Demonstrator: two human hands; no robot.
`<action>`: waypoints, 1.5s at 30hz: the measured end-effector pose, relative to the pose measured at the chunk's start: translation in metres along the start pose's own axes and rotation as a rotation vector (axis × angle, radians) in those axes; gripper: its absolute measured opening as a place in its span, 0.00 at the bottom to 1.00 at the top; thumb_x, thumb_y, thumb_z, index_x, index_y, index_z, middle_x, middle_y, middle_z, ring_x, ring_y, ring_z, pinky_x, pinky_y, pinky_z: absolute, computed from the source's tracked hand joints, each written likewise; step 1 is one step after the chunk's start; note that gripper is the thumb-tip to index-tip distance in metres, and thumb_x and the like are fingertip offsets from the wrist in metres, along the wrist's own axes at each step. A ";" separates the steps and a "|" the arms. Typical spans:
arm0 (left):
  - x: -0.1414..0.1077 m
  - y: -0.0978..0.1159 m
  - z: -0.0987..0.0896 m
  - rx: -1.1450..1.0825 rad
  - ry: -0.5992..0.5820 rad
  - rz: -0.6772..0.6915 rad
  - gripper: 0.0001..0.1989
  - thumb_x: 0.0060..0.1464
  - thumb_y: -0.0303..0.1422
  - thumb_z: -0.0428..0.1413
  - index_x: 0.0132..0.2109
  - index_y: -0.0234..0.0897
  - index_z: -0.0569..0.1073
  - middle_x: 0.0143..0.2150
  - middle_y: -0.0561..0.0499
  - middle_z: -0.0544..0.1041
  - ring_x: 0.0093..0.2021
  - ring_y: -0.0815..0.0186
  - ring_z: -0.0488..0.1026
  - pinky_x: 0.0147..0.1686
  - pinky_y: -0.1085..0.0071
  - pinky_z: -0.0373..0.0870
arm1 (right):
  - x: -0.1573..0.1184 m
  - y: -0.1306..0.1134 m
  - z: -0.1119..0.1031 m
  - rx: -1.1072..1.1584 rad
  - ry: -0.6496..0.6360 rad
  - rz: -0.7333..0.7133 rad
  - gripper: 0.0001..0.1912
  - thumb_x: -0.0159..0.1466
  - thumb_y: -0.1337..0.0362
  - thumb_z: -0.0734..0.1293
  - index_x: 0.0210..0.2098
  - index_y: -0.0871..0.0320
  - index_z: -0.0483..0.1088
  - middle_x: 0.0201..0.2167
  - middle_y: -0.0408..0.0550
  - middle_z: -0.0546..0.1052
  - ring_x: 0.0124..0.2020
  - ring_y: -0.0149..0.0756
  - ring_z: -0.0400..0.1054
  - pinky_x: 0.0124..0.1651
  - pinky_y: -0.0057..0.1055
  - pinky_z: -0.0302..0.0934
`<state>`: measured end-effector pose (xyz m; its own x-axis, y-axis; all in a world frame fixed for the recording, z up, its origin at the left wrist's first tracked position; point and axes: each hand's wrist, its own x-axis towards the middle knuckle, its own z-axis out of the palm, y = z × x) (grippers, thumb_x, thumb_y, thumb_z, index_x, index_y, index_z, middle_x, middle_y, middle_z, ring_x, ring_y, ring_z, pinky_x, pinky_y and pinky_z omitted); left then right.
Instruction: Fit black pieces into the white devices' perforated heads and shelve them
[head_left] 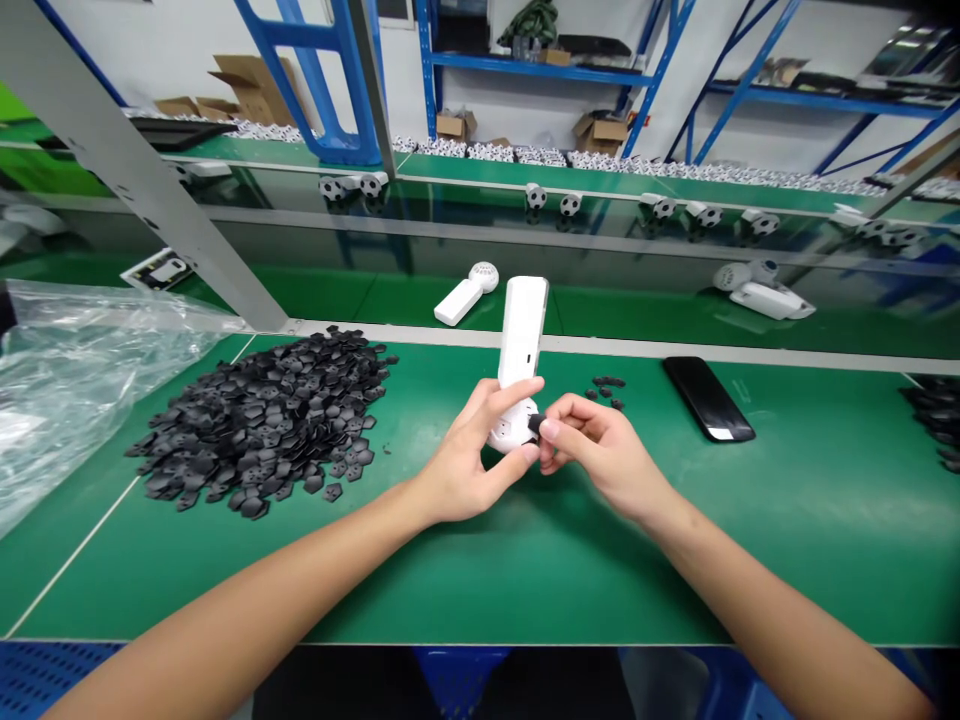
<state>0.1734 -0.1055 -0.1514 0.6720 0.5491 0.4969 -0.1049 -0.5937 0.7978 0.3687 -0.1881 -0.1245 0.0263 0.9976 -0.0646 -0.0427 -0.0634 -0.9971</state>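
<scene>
In the head view my left hand [472, 455] grips the round end of a white plastic device [523, 330]. Its long flat body points away from me across the green table. My right hand [600, 445] pinches a small black pentagon piece [535, 423] between thumb and fingers, at the side of the round end. I cannot tell whether the piece is seated there or only touching. Several loose black pieces [606, 388] lie just beyond my right hand. A big heap of black pentagon pieces [277, 420] spreads to the left of my left hand.
A black phone [707, 398] lies on the right of the green table [675, 590]. A clear plastic bag [97, 360] covers the left side. Another white device [466, 294] rests beyond the metal rail. More dark pieces [937, 415] sit at the right edge. A grey post [172, 190] rises at left.
</scene>
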 end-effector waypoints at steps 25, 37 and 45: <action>-0.004 0.000 -0.001 0.071 0.053 0.051 0.21 0.74 0.36 0.45 0.70 0.41 0.63 0.56 0.44 0.77 0.52 0.60 0.76 0.52 0.64 0.72 | -0.005 -0.002 -0.004 -0.033 -0.227 0.141 0.12 0.66 0.55 0.76 0.43 0.57 0.80 0.27 0.44 0.80 0.28 0.36 0.77 0.34 0.32 0.75; -0.002 0.005 0.000 0.237 0.188 0.088 0.19 0.71 0.30 0.45 0.63 0.40 0.70 0.55 0.46 0.81 0.49 0.62 0.80 0.48 0.67 0.75 | -0.006 0.006 0.018 0.076 -0.050 0.171 0.19 0.59 0.53 0.81 0.42 0.60 0.81 0.30 0.50 0.84 0.32 0.41 0.82 0.37 0.35 0.79; 0.000 0.010 0.001 0.248 0.271 0.209 0.20 0.66 0.24 0.45 0.58 0.35 0.76 0.50 0.45 0.84 0.39 0.67 0.80 0.38 0.72 0.75 | -0.010 0.014 0.030 0.153 0.026 0.151 0.20 0.55 0.54 0.83 0.41 0.60 0.81 0.28 0.48 0.83 0.30 0.41 0.81 0.36 0.36 0.78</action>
<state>0.1734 -0.1117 -0.1437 0.4347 0.5168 0.7375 -0.0168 -0.8142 0.5804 0.3376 -0.1979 -0.1368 0.0339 0.9757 -0.2163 -0.1994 -0.2054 -0.9581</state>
